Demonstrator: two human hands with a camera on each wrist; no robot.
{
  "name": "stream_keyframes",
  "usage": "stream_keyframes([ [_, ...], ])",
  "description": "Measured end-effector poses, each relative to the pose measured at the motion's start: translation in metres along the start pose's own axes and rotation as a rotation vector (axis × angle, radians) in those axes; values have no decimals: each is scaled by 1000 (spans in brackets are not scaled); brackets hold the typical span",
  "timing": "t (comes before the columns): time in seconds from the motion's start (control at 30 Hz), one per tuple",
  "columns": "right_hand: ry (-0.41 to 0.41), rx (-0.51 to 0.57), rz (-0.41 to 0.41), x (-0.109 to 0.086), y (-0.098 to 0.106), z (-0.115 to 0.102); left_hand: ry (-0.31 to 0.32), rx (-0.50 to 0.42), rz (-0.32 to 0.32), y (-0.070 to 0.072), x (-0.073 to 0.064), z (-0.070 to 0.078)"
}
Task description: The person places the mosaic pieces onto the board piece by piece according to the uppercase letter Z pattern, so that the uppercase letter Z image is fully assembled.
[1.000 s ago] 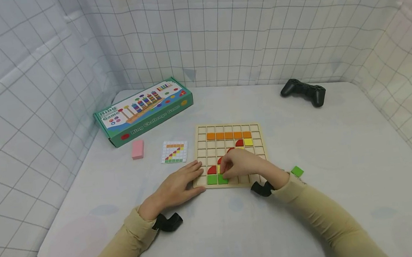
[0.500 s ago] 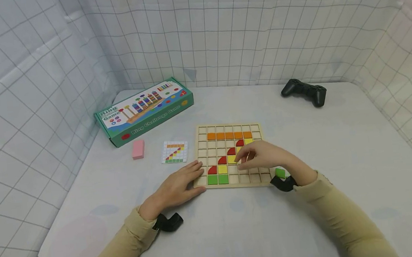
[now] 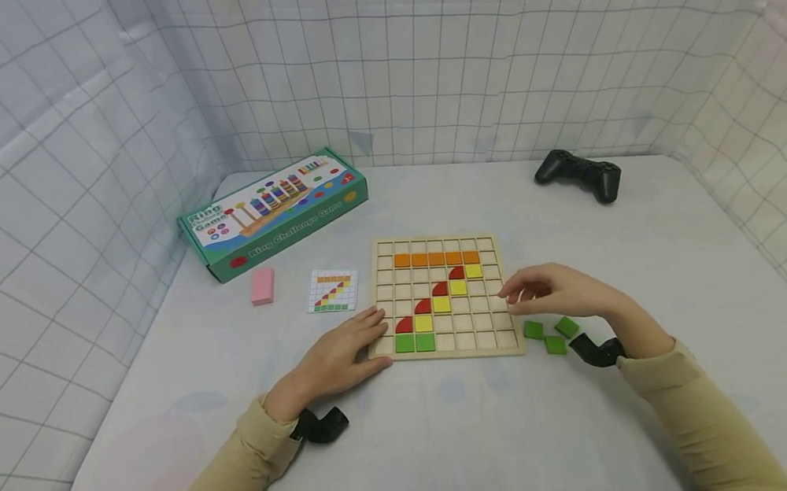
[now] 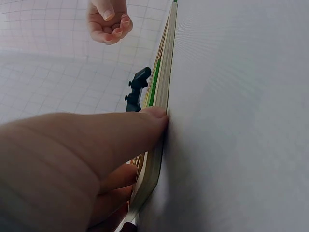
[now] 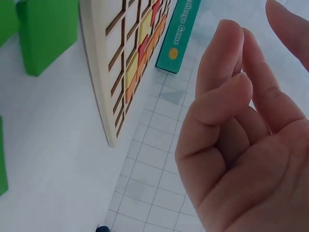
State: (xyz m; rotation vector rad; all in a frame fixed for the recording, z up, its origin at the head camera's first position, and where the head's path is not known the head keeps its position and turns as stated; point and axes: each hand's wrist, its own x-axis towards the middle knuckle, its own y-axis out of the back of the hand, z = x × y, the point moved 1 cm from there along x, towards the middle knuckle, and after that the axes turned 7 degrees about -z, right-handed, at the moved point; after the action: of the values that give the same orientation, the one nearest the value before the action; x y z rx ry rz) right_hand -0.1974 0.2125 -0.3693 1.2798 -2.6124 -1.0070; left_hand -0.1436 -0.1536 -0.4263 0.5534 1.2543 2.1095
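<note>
A square wooden grid board lies mid-table. Orange tiles form a row near its top; red quarter-round pieces and yellow squares step diagonally down to two green tiles at bottom left. My left hand rests with extended fingers on the board's left edge; in the left wrist view its thumb touches the board's side. To the right of the board hovers my right hand, fingers loosely bent and holding nothing. Three loose green tiles lie below it.
Left of the board is a small pattern card printed with a similar design. Beyond it sit a pink block and a green Ring Challenge Game box. A black game controller lies at the back right.
My right hand has left the lower-left green tiles and moved right, off the board, uncovering the yellow squares and the loose green tiles. The left hand stays in place.
</note>
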Motion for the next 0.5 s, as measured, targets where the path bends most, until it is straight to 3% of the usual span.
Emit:
stream_keyframes([
  [0.5, -34, 27, 42, -14, -2, 21, -6, -6, 4, 0, 0, 1],
])
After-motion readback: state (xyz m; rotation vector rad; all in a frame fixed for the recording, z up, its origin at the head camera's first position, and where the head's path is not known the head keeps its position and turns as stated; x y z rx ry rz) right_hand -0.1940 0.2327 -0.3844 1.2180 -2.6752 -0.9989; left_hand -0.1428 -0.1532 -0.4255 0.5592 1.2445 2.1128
